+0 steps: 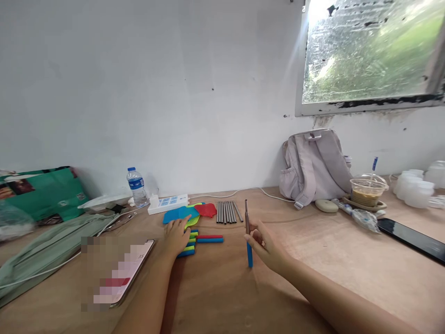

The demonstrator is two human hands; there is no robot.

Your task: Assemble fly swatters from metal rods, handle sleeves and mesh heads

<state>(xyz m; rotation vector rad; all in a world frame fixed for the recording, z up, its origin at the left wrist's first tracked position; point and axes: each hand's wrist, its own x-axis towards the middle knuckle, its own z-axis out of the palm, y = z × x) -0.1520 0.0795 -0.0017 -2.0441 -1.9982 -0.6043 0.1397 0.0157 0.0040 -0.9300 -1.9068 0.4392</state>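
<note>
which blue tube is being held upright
The blue tube in the right hand, with a metal tube showing above it. The other blue tubes in view lie on their sides on the table.

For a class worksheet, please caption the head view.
Right hand holds a blue-ended tube nearly upright; left hand at flat coloured pieces.

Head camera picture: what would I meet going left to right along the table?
Green bag, water bottle, white power strip, red flat piece, row of grey tubes, blue-ended tube, backpack, drink cup, white jars.
</note>
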